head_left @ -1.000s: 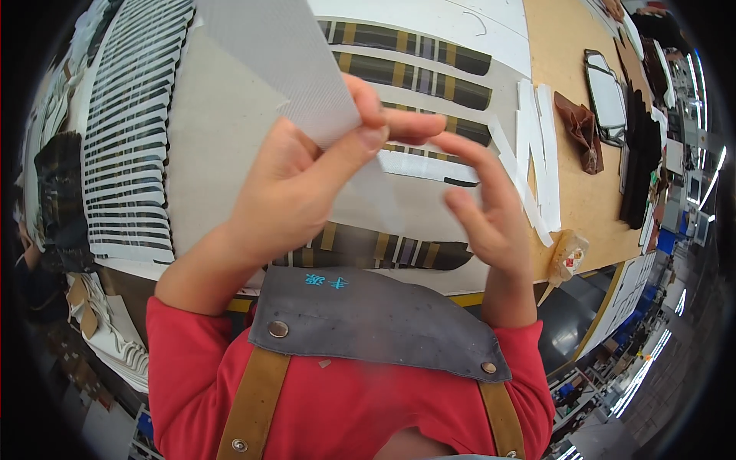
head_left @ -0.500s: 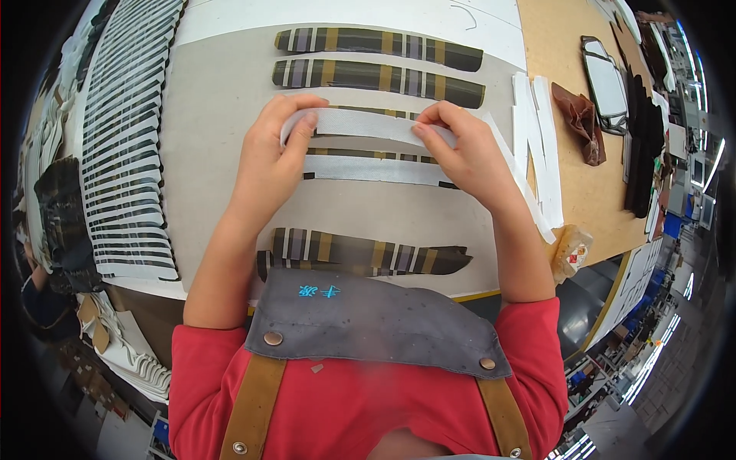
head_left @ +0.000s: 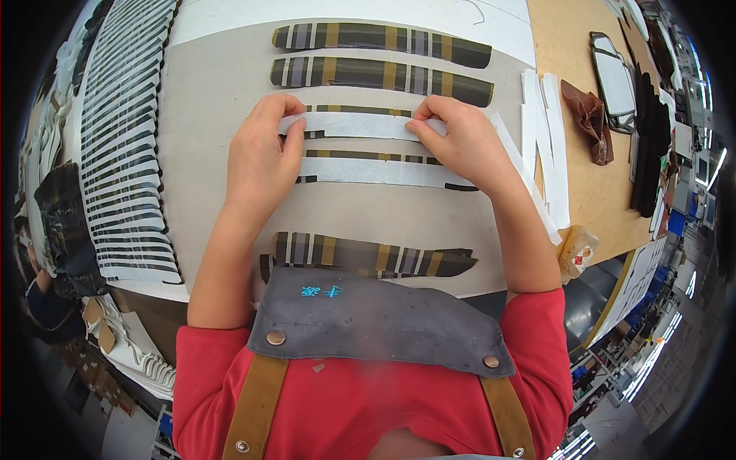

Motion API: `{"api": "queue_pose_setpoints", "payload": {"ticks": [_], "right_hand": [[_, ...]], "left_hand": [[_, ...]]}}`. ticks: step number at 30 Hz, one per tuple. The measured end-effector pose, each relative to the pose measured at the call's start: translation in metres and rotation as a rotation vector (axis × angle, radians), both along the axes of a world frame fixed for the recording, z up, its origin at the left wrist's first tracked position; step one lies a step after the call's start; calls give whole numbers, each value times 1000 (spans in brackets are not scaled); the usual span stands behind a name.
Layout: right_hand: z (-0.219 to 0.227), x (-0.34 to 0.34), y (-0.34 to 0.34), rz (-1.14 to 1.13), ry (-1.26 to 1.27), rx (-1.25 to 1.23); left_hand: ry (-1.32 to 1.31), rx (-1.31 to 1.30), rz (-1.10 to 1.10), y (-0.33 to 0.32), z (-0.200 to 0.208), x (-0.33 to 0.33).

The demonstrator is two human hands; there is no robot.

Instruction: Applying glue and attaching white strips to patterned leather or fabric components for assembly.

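A pale grey-white strip [head_left: 360,126] is stretched between my hands, lying along a dark plaid fabric piece [head_left: 356,110] whose edges show above it and below its left part. My left hand [head_left: 272,146] pinches the strip's left end between thumb and fingers. At the other end, my right hand [head_left: 452,138] pinches it the same way. Just nearer to me, another plaid piece [head_left: 368,156] bears a similar pale strip [head_left: 376,171]. Two plaid pieces without strips lie beyond my hands, the upper one [head_left: 379,44] and the lower one [head_left: 379,77].
Near the table's front edge lies another plaid piece [head_left: 368,254]. A long row of overlapping strip-covered pieces [head_left: 123,153] runs down the left. To the right are loose white strips [head_left: 556,153], a crumpled brown piece [head_left: 589,119], a framed clear case [head_left: 613,80] and a small plastic packet [head_left: 577,253].
The strip, bowed and raised before, now lies flatter along the plaid piece. Both hands have shifted slightly left, still pinching its ends.
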State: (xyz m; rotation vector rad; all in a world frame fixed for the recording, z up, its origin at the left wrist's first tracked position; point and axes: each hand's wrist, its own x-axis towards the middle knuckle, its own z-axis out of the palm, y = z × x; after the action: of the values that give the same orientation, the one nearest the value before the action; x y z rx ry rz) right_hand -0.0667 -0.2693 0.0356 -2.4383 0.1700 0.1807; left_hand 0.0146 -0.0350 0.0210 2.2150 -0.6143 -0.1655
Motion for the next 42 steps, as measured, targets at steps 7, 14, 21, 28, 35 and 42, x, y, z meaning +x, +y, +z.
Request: {"api": "queue_pose_setpoints", "payload": {"ticks": [7, 14, 21, 28, 35, 42], "right_hand": [[-1, 0, 3, 32, -45, -87], [1, -1, 8, 25, -59, -114], [2, 0, 9, 30, -36, -130], [-1, 1, 7, 61, -71, -179], [6, -3, 12, 50, 3, -249], [10, -33, -23, -164, -68, -160]], "left_hand": [[-42, 23, -9, -2, -4, 0], [-116, 95, -28, 1, -6, 2], [-183, 131, -52, 2, -8, 0], [-547, 298, -75, -8, 6, -12], [-440, 266, -409, -20, -4, -35], [-385, 268, -412, -17, -3, -34]]}}
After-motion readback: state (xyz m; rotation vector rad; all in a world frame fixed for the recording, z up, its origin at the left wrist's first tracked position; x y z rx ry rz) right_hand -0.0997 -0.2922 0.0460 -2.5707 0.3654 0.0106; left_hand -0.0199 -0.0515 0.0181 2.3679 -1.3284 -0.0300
